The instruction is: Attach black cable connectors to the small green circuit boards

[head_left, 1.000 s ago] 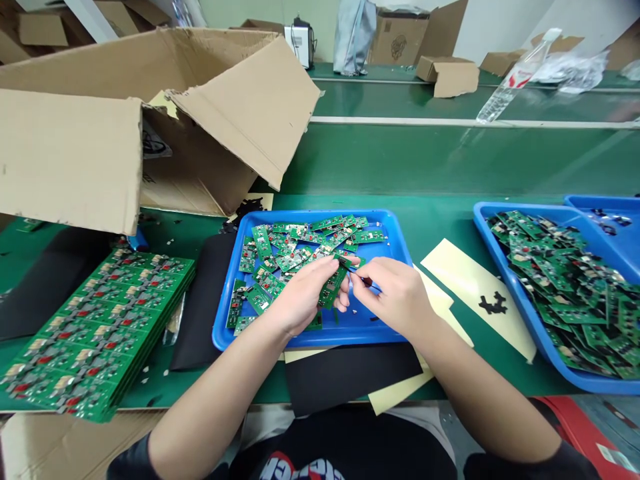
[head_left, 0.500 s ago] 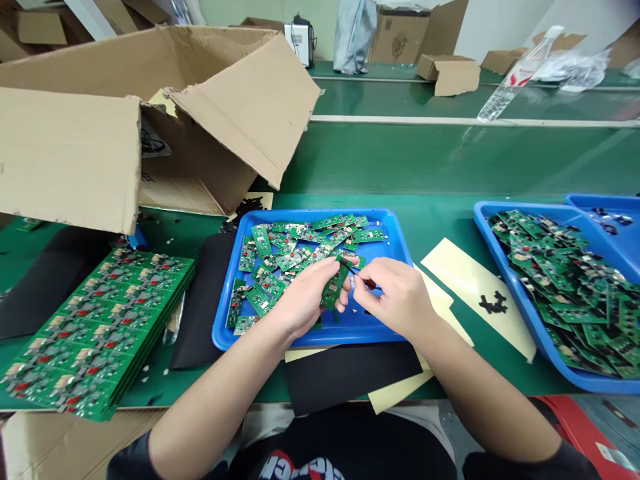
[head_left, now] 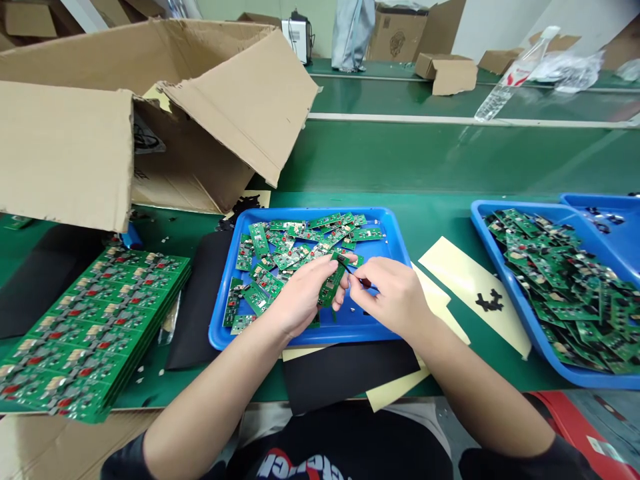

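Narrow green circuit board (head_left: pixel 328 287) above the blue tray (head_left: pixel 350 327), tilted, pinched in the left hand (head_left: pixel 300 293): thumb over the left edge near the far end, fingers curled beneath and round to the right side. Right hand (head_left: pixel 395 290) drawn into a fine pinch, thumb against forefinger, on a slender dark tool (head_left: pixel 367 284), perhaps tweezers; tip at the far end of the circuit board, contact too small to confirm. In handling, presumably very light, thin and rigid, with little give; smooth on bare surfaces, hence apt to slide or twist under a loose pinch; fragile chiefly at the small mounted parts. Best taken by the two long edges, thumb opposed to fingers, with light pressure and clear of raised parts; cut edges probably a little rough to the skin. In the same tray, loose boards (head_left: pixel 257 293) of like form, many overlapping, probably easiest to lift singly by an exposed corner. To the right, on the green counter (head_left: pixel 440 207), pale sheet (head_left: pixel 453 270) with small black cut-outs (head_left: pixel 487 305); farther right, second blue tray (head_left: pixel 480 217), heaped with boards. To the left, stacked panels (head_left: pixel 95 320), likely heavier and stiffer as a block.
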